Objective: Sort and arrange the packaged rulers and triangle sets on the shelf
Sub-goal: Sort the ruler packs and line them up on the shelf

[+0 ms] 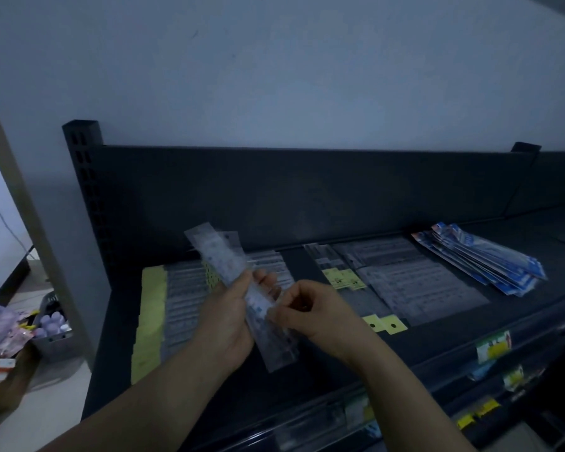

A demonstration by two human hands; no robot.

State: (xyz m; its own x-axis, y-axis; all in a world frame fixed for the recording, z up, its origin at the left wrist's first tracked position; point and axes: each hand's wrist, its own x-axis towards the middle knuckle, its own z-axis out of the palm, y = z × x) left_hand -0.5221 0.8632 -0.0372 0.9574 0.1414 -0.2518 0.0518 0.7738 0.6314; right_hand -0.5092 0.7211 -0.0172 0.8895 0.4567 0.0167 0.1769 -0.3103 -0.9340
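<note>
The left hand [229, 318] grips a clear ruler pack [221, 256] from its left edge, thumb on the front and fingers curled behind it. The right hand [310, 314] pinches the pack's right edge between thumb and bent fingers, just beside the left hand. The pack is tilted, its top end pointing to 11 o'clock and its bottom end to 5 o'clock, and it is held in the air above the dark shelf [118, 337]. A second pack end seems to show behind its top; I cannot tell whether it is one pack or two.

On the shelf, at 9 o'clock from the hands, lies a row of ruler packs with a yellow backing [150, 318], partly hidden by the left forearm. At 2 o'clock from the hands lie flat clear packs [415, 282] with yellow tags [343, 278], overlapping one another. Further out at 2 o'clock, apart from them, is a fanned stack of blue packs [490, 259]. Labels [493, 345] sit on the shelf's front edge at 4 o'clock. A grey bin [54, 327] stands on the floor at 9 o'clock.
</note>
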